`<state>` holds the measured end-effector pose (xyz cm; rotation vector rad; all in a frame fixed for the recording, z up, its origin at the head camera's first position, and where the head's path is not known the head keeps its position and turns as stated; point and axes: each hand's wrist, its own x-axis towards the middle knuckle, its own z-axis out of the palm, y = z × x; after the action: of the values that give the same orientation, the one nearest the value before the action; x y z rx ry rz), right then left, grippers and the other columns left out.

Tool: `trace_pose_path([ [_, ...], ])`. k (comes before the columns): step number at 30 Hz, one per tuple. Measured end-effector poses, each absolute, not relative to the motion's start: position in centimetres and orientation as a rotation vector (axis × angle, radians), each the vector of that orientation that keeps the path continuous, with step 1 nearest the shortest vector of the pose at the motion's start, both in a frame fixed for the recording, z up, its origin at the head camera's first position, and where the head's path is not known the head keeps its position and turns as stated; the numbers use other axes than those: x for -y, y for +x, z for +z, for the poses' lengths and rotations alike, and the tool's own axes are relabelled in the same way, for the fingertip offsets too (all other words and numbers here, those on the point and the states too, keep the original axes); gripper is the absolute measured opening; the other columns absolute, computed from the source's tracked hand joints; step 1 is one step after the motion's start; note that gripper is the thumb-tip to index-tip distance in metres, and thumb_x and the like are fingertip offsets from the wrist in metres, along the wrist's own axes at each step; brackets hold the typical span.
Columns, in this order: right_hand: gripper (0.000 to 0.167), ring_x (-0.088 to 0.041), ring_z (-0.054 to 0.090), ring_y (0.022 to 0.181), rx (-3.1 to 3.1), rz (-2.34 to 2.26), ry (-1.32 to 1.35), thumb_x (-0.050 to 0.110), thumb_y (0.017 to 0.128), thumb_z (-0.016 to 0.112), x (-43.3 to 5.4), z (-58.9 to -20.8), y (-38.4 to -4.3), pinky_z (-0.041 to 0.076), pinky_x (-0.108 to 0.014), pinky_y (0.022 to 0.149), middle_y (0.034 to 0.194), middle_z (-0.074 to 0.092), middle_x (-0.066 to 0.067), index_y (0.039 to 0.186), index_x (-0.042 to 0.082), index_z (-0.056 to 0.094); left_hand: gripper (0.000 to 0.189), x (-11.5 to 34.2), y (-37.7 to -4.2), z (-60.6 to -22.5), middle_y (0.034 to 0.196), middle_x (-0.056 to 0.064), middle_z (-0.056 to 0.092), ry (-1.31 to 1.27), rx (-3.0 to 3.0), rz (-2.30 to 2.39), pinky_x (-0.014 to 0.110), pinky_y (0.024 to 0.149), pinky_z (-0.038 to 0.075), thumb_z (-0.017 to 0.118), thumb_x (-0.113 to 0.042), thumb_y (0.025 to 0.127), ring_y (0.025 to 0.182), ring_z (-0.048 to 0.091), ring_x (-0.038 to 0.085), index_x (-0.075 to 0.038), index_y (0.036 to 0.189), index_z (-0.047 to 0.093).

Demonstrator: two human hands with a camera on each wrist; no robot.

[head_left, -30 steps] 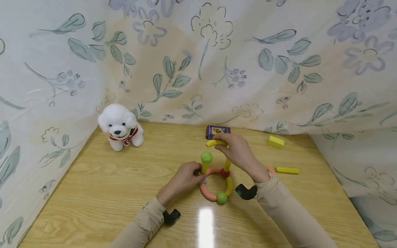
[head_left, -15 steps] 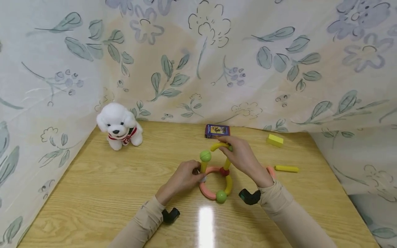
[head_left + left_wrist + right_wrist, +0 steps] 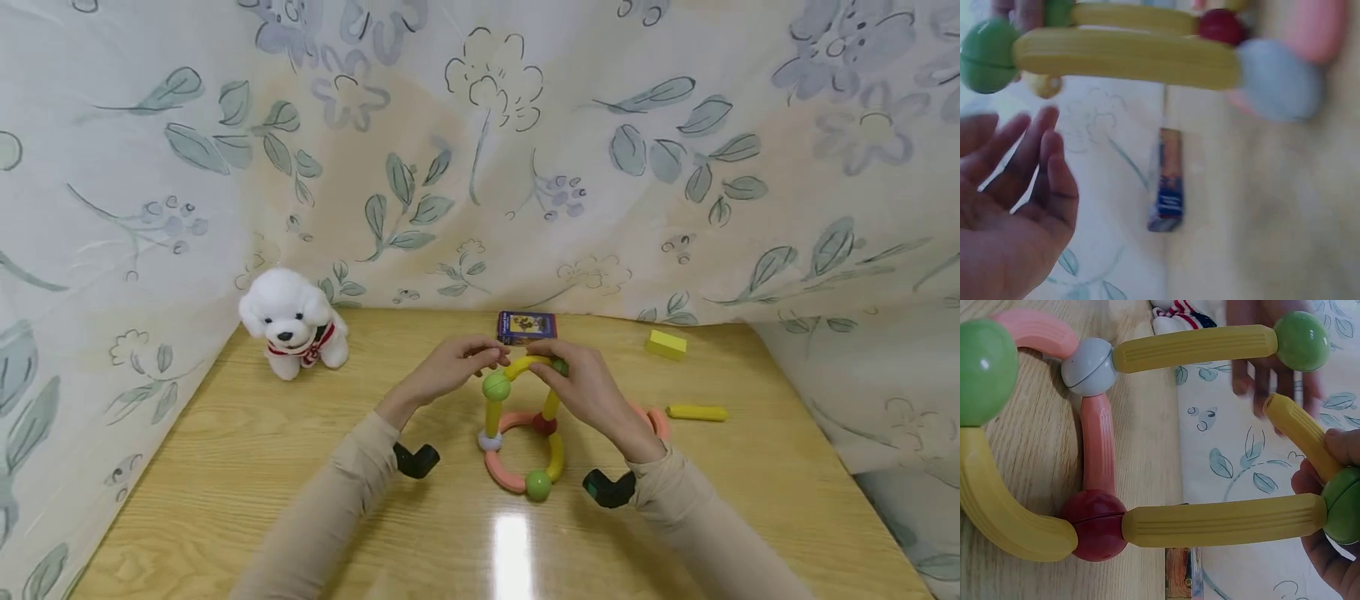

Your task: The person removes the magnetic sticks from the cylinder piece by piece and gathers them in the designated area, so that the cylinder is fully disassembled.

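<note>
The right hand (image 3: 583, 385) is pinching the arched yellow rod (image 3: 527, 364) between thumb and fingers, close against the right green ball (image 3: 1344, 506). The rod is reaching toward the left green ball (image 3: 497, 387), a gap showing at its free end in the right wrist view. The left hand (image 3: 450, 368) is hovering near that ball, fingers loosely spread, holding nothing. So the left upright (image 3: 492, 417) is standing unsteadied on the pale ball (image 3: 490, 441); a sideways push from the rod's tip could tilt it or work it loose. A pull from the right hand could likewise unseat the right upright (image 3: 1225, 520) from the red ball (image 3: 1094, 525). Below, the ring (image 3: 505, 475) is resting on the table (image 3: 300, 475), probably prone to sliding if bumped. Farther right, pink curved pieces (image 3: 660, 422) are lying partly hidden behind the right wrist, where a lowered forearm could nudge them.
</note>
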<state>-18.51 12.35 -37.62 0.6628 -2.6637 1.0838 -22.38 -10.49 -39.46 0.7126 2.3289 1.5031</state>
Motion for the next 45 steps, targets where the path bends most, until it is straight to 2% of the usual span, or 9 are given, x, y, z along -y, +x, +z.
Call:
trace_pose_path([
  [10,0.031,-0.015,0.058,0.083,2.599,1.091,0.557,0.024,0.096,0.063,-13.1,-39.0,-17.0,0.046,-0.027,0.067,0.11,0.067,-0.007,0.123,0.01,0.065,0.028,9.3,-24.0,-39.6,0.113,0.009,0.07,0.743,-2.182,1.456,0.03,0.09,0.053,0.064,-0.019,0.096,0.099,0.064,0.013,-0.007,0.12,0.067],
  [16,0.029,-0.02,0.057,0.084,2.304,0.725,0.53,0.007,0.082,0.074,-15.0,-40.4,-13.7,0.047,-0.034,0.066,0.102,0.064,-0.011,0.11,0.003,0.068,0.025,8.9,-24.6,-38.8,0.11,0.007,0.071,0.79,-2.203,1.453,0.028,0.087,0.052,0.064,-0.021,0.095,0.098,0.064,0.014,-0.009,0.117,0.069],
  [20,0.029,-0.021,0.058,0.081,2.189,0.684,0.549,0.002,0.082,0.069,-15.5,-40.8,-13.0,0.046,-0.033,0.066,0.102,0.063,-0.013,0.111,0.001,0.068,0.025,8.9,-24.7,-38.6,0.111,0.007,0.07,0.764,-2.221,1.459,0.027,0.087,0.052,0.064,-0.02,0.095,0.098,0.063,0.014,-0.009,0.117,0.069],
  [23,0.013,-0.015,0.058,0.071,2.157,0.706,0.712,0.006,0.089,0.061,-15.3,-41.5,-12.1,0.046,-0.024,0.063,0.092,0.064,-0.008,0.098,0.004,0.07,0.026,8.9,-24.5,-38.9,0.112,0.009,0.07,0.753,-2.211,1.473,0.026,0.086,0.052,0.064,-0.018,0.095,0.098,0.064,0.013,-0.007,0.118,0.068],
  [27,0.013,-0.008,0.059,0.074,2.272,0.608,1.074,0.022,0.092,0.067,-14.4,-43.3,-10.5,0.049,-0.019,0.063,0.095,0.064,0.001,0.099,0.012,0.072,0.024,8.6,-24.3,-39.3,0.109,0.008,0.07,0.753,-2.228,1.499,0.026,0.083,0.052,0.065,-0.019,0.094,0.095,0.064,0.014,-0.009,0.116,0.069],
  [30,0.021,-0.007,0.059,0.081,2.364,0.522,1.213,0.025,0.082,0.079,-13.9,-44.8,-9.8,0.05,-0.022,0.068,0.098,0.063,0.003,0.1,0.017,0.073,0.022,8.4,-24.2,-39.6,0.107,0.006,0.07,0.739,-2.257,1.508,0.025,0.08,0.05,0.066,-0.021,0.094,0.094,0.063,0.014,-0.011,0.114,0.07],
  [35,0.024,-0.009,0.058,0.084,2.393,0.501,1.208,0.009,0.071,0.085,-14.1,-46.0,-9.6,0.051,-0.025,0.071,0.094,0.063,0.004,0.09,0.018,0.075,0.023,8.6,-24.0,-39.5,0.108,0.005,0.07,0.734,-2.276,1.48,0.026,0.081,0.051,0.066,-0.022,0.094,0.095,0.062,0.016,-0.012,0.115,0.07],
  [39,0.027,-0.011,0.059,0.085,2.398,0.483,1.169,0.002,0.069,0.085,-15.3,-45.9,-10.2,0.053,-0.027,0.072,0.095,0.065,0.002,0.089,0.016,0.074,0.024,9.1,-23.9,-39.5,0.107,0.006,0.069,0.741,-2.303,1.477,0.03,0.082,0.053,0.066,-0.022,0.094,0.095,0.062,0.015,-0.012,0.116,0.07],
  [45,0.031,-0.015,0.062,0.089,2.433,0.461,1.089,-0.005,0.067,0.084,-17.7,-45.5,-12.4,0.054,-0.032,0.075,0.095,0.065,-0.001,0.088,0.015,0.073,0.026,9.7,-22.9,-39.9,0.104,0.007,0.068,0.739,-2.31,1.525,0.051,0.086,0.054,0.066,-0.02,0.094,0.09,0.062,0.016,-0.011,0.118,0.068],
])
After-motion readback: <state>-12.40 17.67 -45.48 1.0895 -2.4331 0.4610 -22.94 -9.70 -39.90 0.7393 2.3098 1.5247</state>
